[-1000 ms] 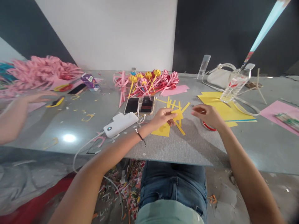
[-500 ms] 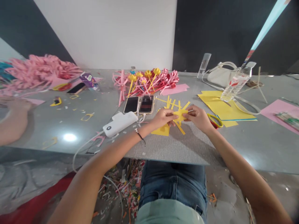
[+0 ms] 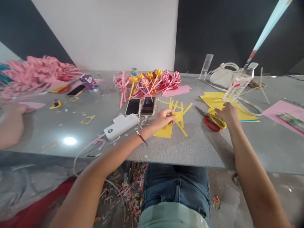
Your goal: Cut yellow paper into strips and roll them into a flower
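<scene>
Pinched in my left hand (image 3: 166, 117) is a small yellow paper piece (image 3: 177, 116), held above the table. Yellow strips (image 3: 182, 128) lie under and around it, and a yellow sheet (image 3: 163, 132) is beneath the hand. My right hand (image 3: 226, 111) hovers over the yellow sheets (image 3: 211, 98) at the right, beside the scissors (image 3: 212, 123) with red and yellow handles. Its fingers are spread a little and nothing shows between them. The scissors lie on the table with their blades pointing up and left.
Two phones (image 3: 133, 107) and a white power bank (image 3: 122, 126) lie left of my hands. Behind are pink, red and yellow paper flowers (image 3: 149, 82). A plastic bottle (image 3: 238, 84) and white bag (image 3: 222, 76) stand at the right. Another person's hand (image 3: 11, 109) rests far left.
My right hand has left the yellow paper piece and moved right to beside the scissors. The scissors now lie further left, fully in view. My left hand still holds the piece.
</scene>
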